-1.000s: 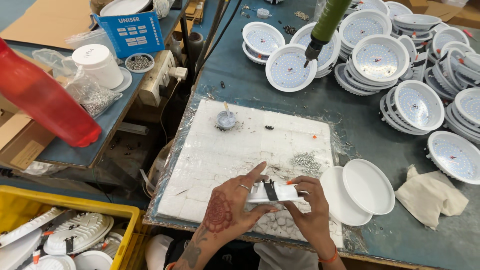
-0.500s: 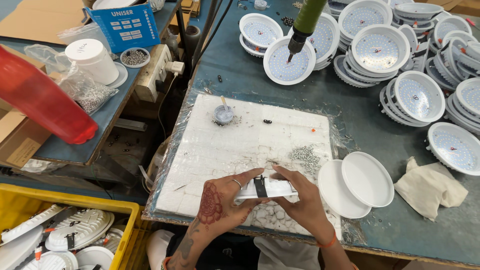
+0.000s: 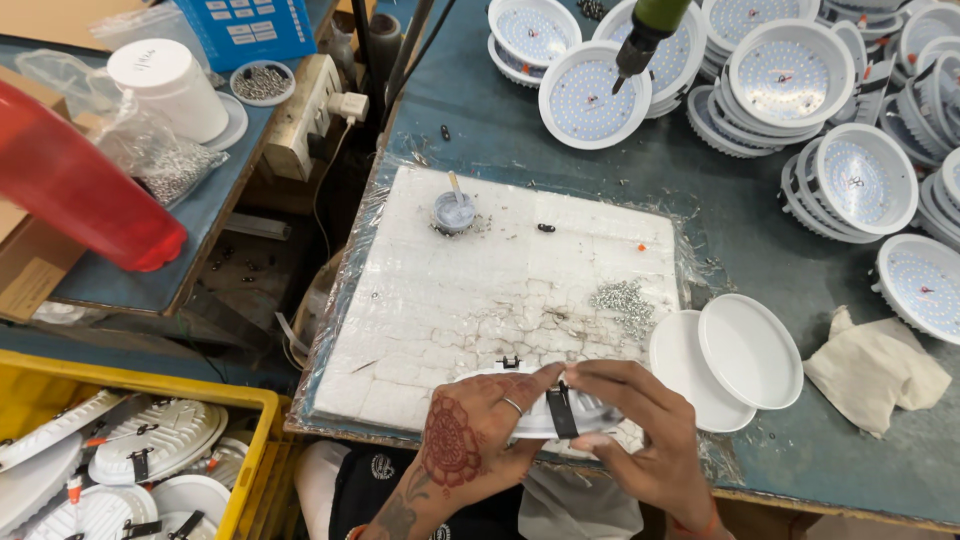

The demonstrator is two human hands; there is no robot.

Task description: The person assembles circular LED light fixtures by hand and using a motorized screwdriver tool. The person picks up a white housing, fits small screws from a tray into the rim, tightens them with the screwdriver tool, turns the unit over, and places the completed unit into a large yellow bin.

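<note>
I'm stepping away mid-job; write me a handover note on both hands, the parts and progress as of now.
Left hand and right hand both grip one round white lamp housing at the foam pad's near edge; right fingers sit at its black spring clip.
Loose screws lie on the pad, two white covers beside it.
Clipped housings fill the yellow crate.
LED units wait stacked behind.

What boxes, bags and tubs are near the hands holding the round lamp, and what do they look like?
Blue box: top left, rectangular, white label panels.
White tub: left bench, round, lidded.
Clear bag: beside tub, holding small metal parts.
Yellow crate: bottom left, holding white lamp housings.
Cardboard box: far left, brown.
</note>
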